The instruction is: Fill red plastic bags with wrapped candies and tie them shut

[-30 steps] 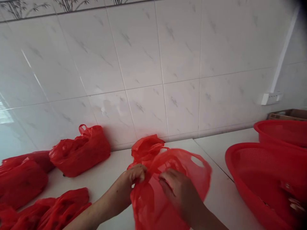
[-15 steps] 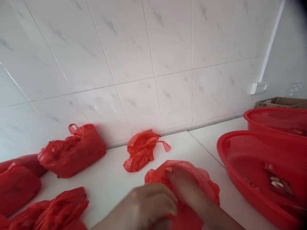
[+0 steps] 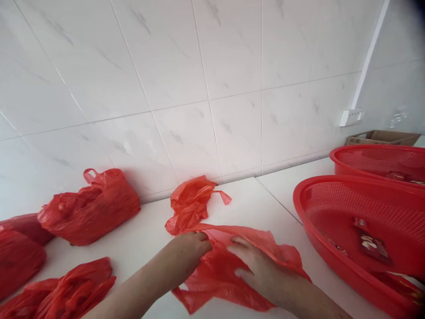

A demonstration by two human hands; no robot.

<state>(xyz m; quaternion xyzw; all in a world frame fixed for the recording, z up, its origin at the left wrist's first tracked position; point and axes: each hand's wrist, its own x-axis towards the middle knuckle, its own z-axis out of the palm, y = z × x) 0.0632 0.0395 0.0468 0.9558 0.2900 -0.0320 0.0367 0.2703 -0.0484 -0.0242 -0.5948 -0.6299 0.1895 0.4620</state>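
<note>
A thin red plastic bag (image 3: 219, 274) lies spread on the white table in front of me, its mouth loose and crumpled. My left hand (image 3: 192, 248) is closed on the bag's left upper edge, its fingers curled into the plastic. On the right part of the same bag rests my right hand (image 3: 254, 263), fingers apart and pointing left. What lies inside the bag, if anything, cannot be made out. Just behind it, against the wall, is a crumpled red plastic bag (image 3: 191, 201).
Filled red bags, one with a handle loop (image 3: 96, 208), stand at the left; another crumpled bag (image 3: 76, 288) is nearer. At right, a red perforated basket (image 3: 308, 208) holds small packets (image 3: 372, 246). Behind it are a second basket (image 3: 338, 161) and a cardboard box (image 3: 385, 137).
The bag under my hands has gone from bunched and upright to spread flatter. My hands, crossed close together before, have moved apart, the right one out of the bag's mouth. The view shifted slightly.
</note>
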